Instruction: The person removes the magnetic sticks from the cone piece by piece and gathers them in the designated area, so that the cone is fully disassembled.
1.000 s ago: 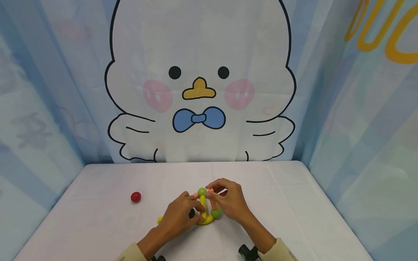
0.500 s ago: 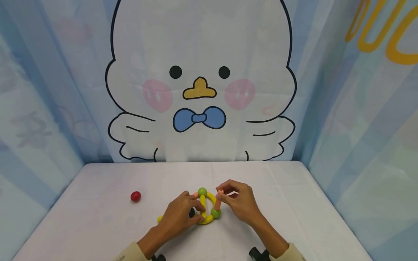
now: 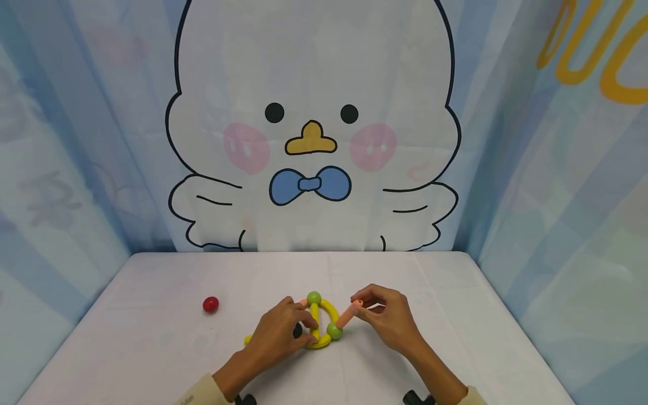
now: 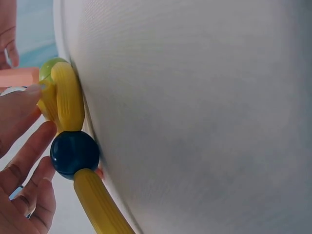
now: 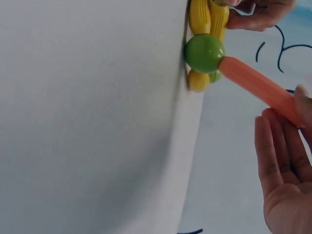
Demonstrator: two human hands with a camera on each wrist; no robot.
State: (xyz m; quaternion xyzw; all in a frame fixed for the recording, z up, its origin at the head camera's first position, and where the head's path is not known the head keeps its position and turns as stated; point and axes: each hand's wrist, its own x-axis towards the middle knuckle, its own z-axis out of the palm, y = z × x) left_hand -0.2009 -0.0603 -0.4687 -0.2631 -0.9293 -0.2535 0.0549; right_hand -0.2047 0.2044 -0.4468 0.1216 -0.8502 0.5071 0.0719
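Orange stick (image 3: 347, 316) tilted, lower end touching green ball (image 3: 333, 331), upper end pinched. Yellow curved sticks (image 3: 319, 323) form upright loop, second green ball (image 3: 314, 297) on top.

The left hand (image 3: 277, 336) covers most of the dark blue ball (image 3: 297, 331) and the left part of the yellow stick structure (image 3: 320, 323) in the head view. Beside that structure, the orange stick (image 5: 261, 87) has its far end hidden under the right hand (image 5: 287, 161)'s fingertips.

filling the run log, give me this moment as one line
left hand: holds yellow rods | right hand: pinches orange rod on green ball | red ball: apart
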